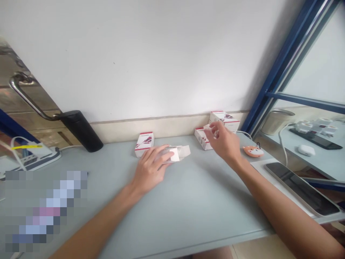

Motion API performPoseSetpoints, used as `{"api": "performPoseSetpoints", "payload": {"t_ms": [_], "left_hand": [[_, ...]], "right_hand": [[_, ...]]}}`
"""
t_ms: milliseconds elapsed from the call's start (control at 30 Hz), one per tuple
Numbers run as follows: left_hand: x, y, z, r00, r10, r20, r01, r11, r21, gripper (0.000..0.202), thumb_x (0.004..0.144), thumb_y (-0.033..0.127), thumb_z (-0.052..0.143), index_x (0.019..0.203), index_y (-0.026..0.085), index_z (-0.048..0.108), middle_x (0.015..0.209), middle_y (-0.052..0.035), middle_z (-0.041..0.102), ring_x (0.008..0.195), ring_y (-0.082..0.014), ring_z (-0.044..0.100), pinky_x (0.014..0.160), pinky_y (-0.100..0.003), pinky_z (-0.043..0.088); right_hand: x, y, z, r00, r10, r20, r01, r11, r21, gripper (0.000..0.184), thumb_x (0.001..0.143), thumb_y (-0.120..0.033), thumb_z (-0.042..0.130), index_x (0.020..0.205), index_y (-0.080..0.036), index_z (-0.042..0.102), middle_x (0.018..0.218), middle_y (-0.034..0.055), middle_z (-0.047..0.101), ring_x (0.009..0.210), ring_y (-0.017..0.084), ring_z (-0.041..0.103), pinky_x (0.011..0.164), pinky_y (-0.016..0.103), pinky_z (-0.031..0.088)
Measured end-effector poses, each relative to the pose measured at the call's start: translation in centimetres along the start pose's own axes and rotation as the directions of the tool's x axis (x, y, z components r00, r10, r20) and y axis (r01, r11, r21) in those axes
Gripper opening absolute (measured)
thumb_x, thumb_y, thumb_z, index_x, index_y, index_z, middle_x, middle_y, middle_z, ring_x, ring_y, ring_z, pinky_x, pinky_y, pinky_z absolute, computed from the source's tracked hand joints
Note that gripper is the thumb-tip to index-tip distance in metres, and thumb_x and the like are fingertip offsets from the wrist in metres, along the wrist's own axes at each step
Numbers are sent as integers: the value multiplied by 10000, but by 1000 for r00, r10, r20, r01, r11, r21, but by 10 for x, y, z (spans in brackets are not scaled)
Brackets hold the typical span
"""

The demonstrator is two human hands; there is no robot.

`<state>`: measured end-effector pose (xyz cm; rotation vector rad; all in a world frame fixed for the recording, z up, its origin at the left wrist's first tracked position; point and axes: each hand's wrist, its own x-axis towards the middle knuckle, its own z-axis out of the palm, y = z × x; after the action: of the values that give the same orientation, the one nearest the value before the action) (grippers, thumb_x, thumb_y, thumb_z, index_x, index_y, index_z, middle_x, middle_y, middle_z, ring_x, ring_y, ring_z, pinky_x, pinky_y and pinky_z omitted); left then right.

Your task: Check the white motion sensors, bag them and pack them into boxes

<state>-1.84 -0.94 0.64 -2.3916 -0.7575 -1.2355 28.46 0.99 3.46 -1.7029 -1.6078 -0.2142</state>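
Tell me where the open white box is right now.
In the head view, the open white box is near the middle, in the grip of the left hand, just to the right of the nearest red-and-white box.

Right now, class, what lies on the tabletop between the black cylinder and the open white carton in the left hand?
In the head view, a red-and-white carton sits between them, partly hidden by the left hand.

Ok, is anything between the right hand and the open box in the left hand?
Possibly one thing: in this view, a red-and-white box sits close by the right hand, on the side toward the left hand. Past it, nothing visible stands before the open box.
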Motion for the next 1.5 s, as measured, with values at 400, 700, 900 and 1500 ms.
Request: {"api": "performPoseSetpoints", "payload": {"t_ms": [400,700,900,1500], "left_hand": [[-1,-1,0,1000,-20,7,20,1000,0,373,925,103,697,1234,296,618,1296,-80,729,1126,-246,700,946,-411,567],[-1,-1,1,1000,-13,2,13,1000,-5,393,906,83,720,1228,283,616,1294,-85,726,1115,-251,697,940,-412,568],[-1,-1,0,1000,-19,1,19,1000,-4,384,912,92,714,1229,286,620,1294,-81,727,1110,-247,697,935,-407,568],[-1,5,-1,1000,9,-10,-10,997,-72,464,884,84,754,1273,281,597,1324,-115,709,1131,-251,690,962,-438,579]], "right_hand": [[5,19,6,956,170,240,-93,948,-303,350,1069,-379,429,1166,-237,734,1173,146,766,951,322,723,687,364,419],[1,15,6,947,166,276,-54,927,-372,412,1064,-294,364,1198,-193,740,1066,209,780,866,331,740,691,391,467],[-1,8,4,990,44,131,-8,966,-259,415,1082,-319,353,1282,-239,707,1246,147,739,831,265,724,671,352,446],[-42,-30,27,837,-540,92,535,842,76,276,1085,-313,503,1179,-320,761,952,-2,740,632,115,586,538,278,289]]}}
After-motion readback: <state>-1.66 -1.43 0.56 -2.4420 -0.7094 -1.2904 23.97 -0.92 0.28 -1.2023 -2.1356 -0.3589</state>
